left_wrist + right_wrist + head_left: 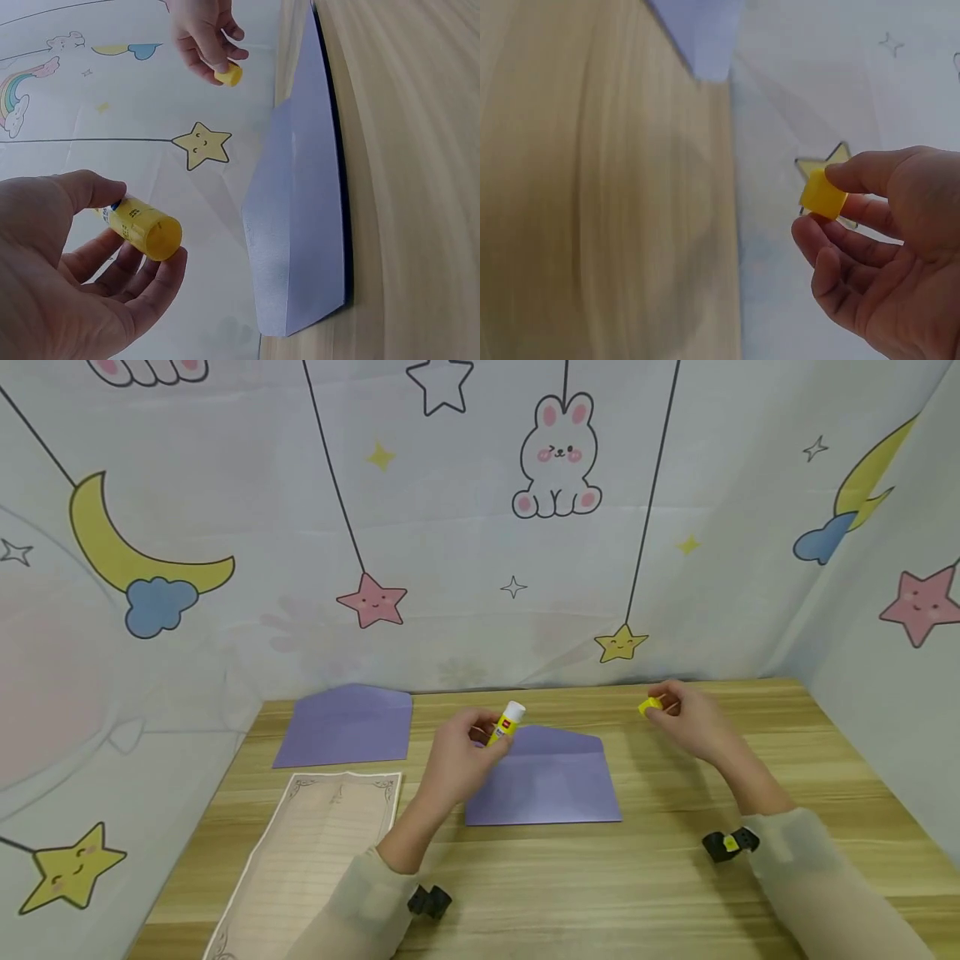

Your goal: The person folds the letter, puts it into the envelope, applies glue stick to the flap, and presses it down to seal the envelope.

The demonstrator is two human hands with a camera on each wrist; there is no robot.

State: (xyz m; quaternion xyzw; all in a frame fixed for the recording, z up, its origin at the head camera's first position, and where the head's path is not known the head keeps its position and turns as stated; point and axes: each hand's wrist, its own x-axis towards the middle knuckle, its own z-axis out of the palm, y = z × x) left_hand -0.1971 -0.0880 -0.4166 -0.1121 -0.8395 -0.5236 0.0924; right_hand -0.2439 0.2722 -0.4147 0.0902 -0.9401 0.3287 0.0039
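My left hand grips a yellow glue stick, its white end tilted up and away, above a purple envelope. That envelope lies on the table with its flap unfolded toward the back. In the left wrist view the glue stick is pinched between thumb and fingers. Off to the right, my right hand pinches a small yellow cap over the table's back part. The right wrist view shows the cap between thumb and fingertips, apart from the glue stick.
A second purple envelope, flap also unfolded, lies at the back left. In front of it is a cream sheet of lined paper with an ornate border. Behind the wooden table hangs a white curtain with printed stars and a bunny.
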